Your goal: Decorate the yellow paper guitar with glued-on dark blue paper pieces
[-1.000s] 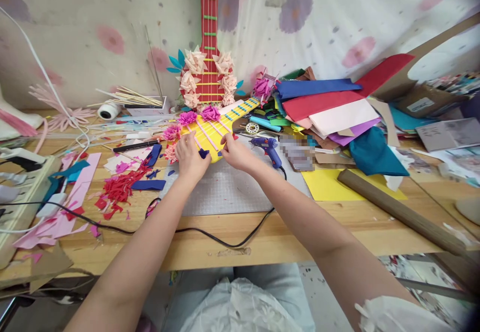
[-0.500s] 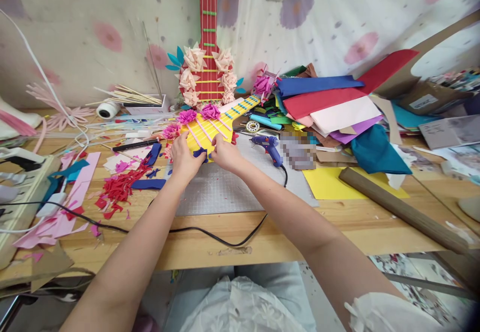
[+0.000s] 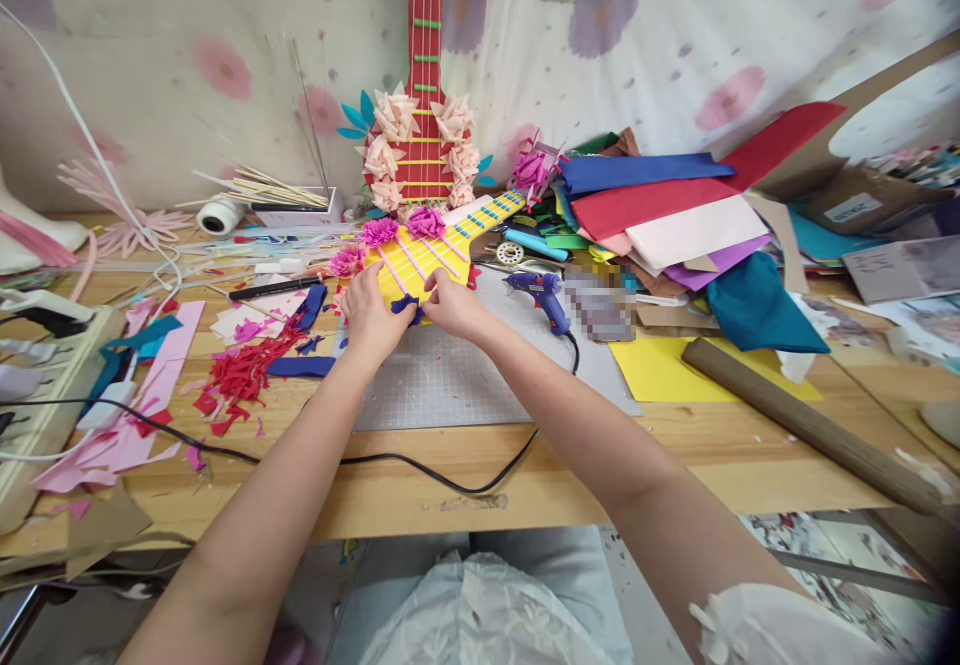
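A yellow guitar-shaped craft piece (image 3: 420, 270) lies on the cutting mat (image 3: 450, 375), with pink strips and blue bars along it. Near its lower end is a dark blue crepe-paper flower (image 3: 406, 308). My left hand (image 3: 369, 315) is curled around the lower left edge of the guitar, its thumb against the blue flower. On the other side, my right hand (image 3: 456, 307) has its fingers bent and pinched at the flower's right edge. The fingertips partly cover the flower. Pink paper flowers (image 3: 381, 232) line the guitar's upper left edge.
Right of my hands lies a blue glue gun (image 3: 541, 293), its black cord (image 3: 450, 488) looping along the table front. A red guitar (image 3: 424, 155) with cream flowers stands behind. Red paper scraps (image 3: 244, 375) lie left; stacked coloured paper (image 3: 667, 200) and a brown tube (image 3: 810, 425) lie right.
The whole view has shifted slightly, so things appear a little further right. Both hands stay at the blue flower, with only a slight change in the fingers.
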The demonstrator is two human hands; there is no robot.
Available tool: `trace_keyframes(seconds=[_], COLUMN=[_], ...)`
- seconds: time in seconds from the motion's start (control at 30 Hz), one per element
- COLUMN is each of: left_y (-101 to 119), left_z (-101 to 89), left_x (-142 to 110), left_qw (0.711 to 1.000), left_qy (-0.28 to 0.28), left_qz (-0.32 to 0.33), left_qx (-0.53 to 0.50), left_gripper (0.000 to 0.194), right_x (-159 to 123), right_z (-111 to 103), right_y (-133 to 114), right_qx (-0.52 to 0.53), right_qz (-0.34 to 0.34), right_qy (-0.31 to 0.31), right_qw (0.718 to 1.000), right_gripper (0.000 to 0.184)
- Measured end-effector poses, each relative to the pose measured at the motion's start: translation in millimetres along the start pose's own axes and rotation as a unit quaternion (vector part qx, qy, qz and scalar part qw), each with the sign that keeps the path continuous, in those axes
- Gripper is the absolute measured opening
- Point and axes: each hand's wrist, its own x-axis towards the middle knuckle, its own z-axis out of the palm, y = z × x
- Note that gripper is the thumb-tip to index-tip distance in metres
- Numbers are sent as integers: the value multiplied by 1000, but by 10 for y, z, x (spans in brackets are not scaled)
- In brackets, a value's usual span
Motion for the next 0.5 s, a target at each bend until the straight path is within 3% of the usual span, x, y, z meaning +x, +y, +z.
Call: trace_keyframes(seconds=[0.13,0.23,0.37,0.5], left_y=[6,5,2,4], left_z=[-9,-10,-3,4], left_x=[2,2,3,5], left_qw=[1000,1000,1000,1000], left_qy=[-6,-9,-6,-3], left_qz=[-5,-5,-5,-11], left_qx=[11,15,10,0], left_gripper=[67,66,65,65], right_x=[-2,-38,-106,-133], right_z=[-10,-7,15,55], right_y=[69,120,140,110], right_qx=[64,90,41,-10], right_qz=[9,-23,-88,-89], right_qy=[-3,0,14,28], right_qw=[998,996,995,996], right_gripper=[18,22,30,31])
